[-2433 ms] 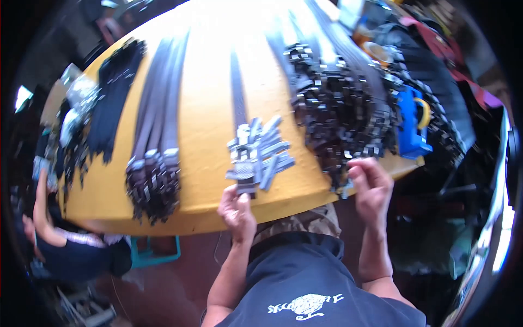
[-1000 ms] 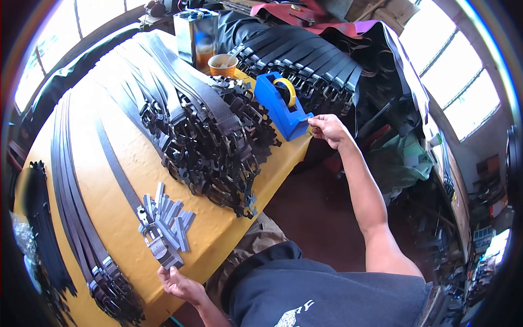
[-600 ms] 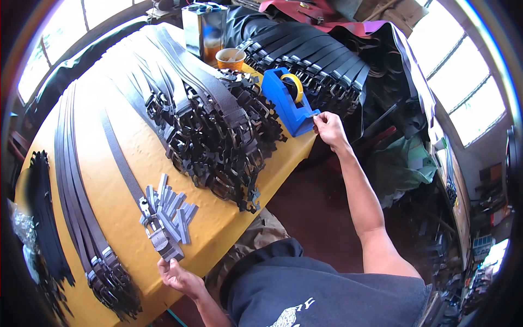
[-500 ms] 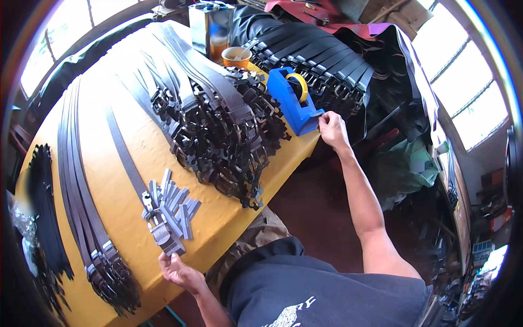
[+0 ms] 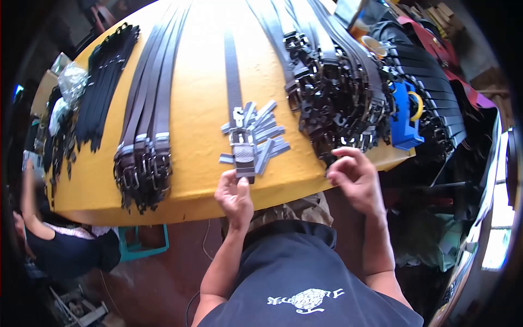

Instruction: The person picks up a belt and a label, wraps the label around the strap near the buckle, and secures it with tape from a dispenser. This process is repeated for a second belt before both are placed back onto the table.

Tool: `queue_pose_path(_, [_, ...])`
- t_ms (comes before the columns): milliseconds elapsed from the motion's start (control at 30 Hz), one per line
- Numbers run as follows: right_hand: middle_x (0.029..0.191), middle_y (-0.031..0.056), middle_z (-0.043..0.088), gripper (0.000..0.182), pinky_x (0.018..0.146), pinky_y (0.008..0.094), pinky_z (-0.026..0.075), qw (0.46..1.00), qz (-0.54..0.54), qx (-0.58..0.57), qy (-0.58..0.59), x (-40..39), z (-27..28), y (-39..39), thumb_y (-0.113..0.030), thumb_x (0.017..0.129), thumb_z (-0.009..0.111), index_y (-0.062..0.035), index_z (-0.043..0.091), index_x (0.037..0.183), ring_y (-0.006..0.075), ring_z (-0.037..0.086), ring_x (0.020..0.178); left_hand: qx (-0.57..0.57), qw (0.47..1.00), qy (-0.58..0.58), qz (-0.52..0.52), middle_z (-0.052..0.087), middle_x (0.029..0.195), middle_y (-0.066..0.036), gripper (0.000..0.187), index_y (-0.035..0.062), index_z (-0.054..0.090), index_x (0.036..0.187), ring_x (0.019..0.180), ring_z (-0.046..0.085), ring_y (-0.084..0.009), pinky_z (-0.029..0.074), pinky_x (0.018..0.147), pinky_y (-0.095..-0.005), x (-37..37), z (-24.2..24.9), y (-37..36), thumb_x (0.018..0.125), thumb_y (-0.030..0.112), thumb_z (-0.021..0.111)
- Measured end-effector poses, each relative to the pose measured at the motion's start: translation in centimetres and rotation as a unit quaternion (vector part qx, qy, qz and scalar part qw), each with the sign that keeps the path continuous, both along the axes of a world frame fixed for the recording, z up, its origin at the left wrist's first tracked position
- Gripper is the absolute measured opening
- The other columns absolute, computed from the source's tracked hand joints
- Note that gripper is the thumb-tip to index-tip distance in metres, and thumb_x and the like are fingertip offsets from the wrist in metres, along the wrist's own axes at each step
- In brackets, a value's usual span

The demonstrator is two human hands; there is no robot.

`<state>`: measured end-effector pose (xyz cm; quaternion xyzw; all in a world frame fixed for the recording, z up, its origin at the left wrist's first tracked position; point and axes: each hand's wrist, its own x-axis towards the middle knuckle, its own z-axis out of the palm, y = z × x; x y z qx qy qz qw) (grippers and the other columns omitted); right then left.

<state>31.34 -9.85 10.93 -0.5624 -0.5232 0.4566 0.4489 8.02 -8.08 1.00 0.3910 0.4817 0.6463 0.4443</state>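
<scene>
A single dark belt (image 5: 233,71) runs down the yellow-covered table (image 5: 201,109), its metal buckle (image 5: 240,137) near the front edge. My left hand (image 5: 234,199) pinches the belt's near end between thumb and fingers, just below the buckle. Small grey strips (image 5: 266,131) lie loosely around and under the buckle. My right hand (image 5: 357,180) is raised over the table's front edge, right of the belt, thumb and fingers curled towards each other. Whatever may be between those fingertips is too small to make out. Behind that hand hangs a large pile of buckled belts (image 5: 338,98).
A blue tape dispenser (image 5: 402,117) with a yellow-cored roll stands at the right corner, near an orange cup (image 5: 373,47). Bundled belts (image 5: 147,109) and black straps (image 5: 106,87) lie left. Another person (image 5: 71,245) sits at far left beside a teal stool (image 5: 144,245).
My right hand has left the tape dispenser and come back towards the belt. My left hand stays at the belt's end. The view has swung left, bringing another person into sight.
</scene>
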Motion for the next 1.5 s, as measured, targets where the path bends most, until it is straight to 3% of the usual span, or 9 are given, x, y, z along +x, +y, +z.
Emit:
queue_pose_path(67, [0.079,0.0073,0.063,0.038,0.073,0.0283,0.051,0.995,0.076,-0.005,-0.071,-3.5,0.0,1.1,-0.001,0.083,0.064,-0.0031,0.047,0.116,0.0134,0.063,0.076,0.001,1.000,-0.017,0.005,0.058,0.085,-0.002,0.010,-0.0027,0.056,0.091,0.080,0.052,-0.0067,0.042,0.073,-0.0217,0.3,0.2,0.1,0.082,0.000,0.053])
queue_pose_path(167, [0.080,0.0129,0.063,0.031,0.071,0.0350,0.050,0.970,0.192,0.073,-0.130,-7.0,0.4,3.3,-0.002,0.083,0.062,-0.0025,0.047,0.109,0.0265,0.065,0.077,-0.013,1.000,0.011,0.003,0.059,0.082,-0.003,0.010,-0.0022,0.056,0.091,0.078,0.052,-0.0072,0.043,0.072,-0.0224,0.1,0.3,0.0,0.082,0.001,0.054])
queue_pose_path(367, [0.081,0.0158,0.062,0.024,0.069,0.0425,0.047,0.926,0.267,0.155,-0.215,-9.7,0.2,5.7,-0.003,0.082,0.060,-0.0020,0.046,0.102,0.0351,0.061,0.079,-0.012,1.000,0.028,-0.001,0.058,0.084,-0.002,0.007,-0.0021,0.056,0.090,0.076,0.051,-0.0046,0.043,0.070,-0.0203,0.1,0.0,0.0,0.083,0.000,0.055])
queue_pose_path(400, [0.080,0.0136,0.062,0.027,0.068,0.0386,0.048,0.921,0.259,0.169,-0.238,-9.8,0.1,5.9,-0.006,0.082,0.064,-0.0033,0.047,0.103,0.0299,0.063,0.075,-0.001,1.000,0.029,0.002,0.058,0.084,-0.002,0.007,-0.0020,0.056,0.090,0.076,0.051,-0.0046,0.042,0.070,-0.0200,0.1,-0.2,0.0,0.083,0.000,0.056])
queue_pose_path(833, [0.081,0.0137,0.061,0.032,0.070,0.0421,0.046,0.902,0.266,0.157,-0.301,-10.4,0.1,6.3,-0.007,0.083,0.062,-0.0049,0.044,0.110,0.0337,0.062,0.078,0.003,0.998,0.060,0.005,0.056,0.082,0.000,0.008,-0.0017,0.056,0.090,0.076,0.048,-0.0036,0.040,0.067,-0.0190,0.4,-0.4,0.1,0.082,-0.001,0.056])
queue_pose_path(933, [0.081,0.0141,0.061,0.033,0.070,0.0420,0.046,0.900,0.264,0.158,-0.310,-10.4,0.0,6.3,-0.007,0.083,0.061,-0.0052,0.044,0.111,0.0341,0.062,0.079,0.000,0.998,0.068,0.021,0.056,0.083,-0.009,0.014,-0.0041,0.057,0.087,0.076,0.055,-0.0158,0.045,0.072,-0.0297,0.5,-0.4,0.1,0.077,0.004,0.059])
queue_pose_path(1500, [0.090,0.0204,0.061,0.032,0.076,0.0463,0.044,0.886,0.231,0.122,-0.383,-11.5,0.7,5.5,-0.008,0.084,0.058,-0.0042,0.045,0.113,0.0395,0.059,0.089,0.027,0.992,0.115,0.038,0.056,0.083,-0.012,0.015,-0.0038,0.056,0.087,0.077,0.058,-0.0199,0.046,0.071,-0.0334,1.0,-0.8,0.4,0.075,0.004,0.061])
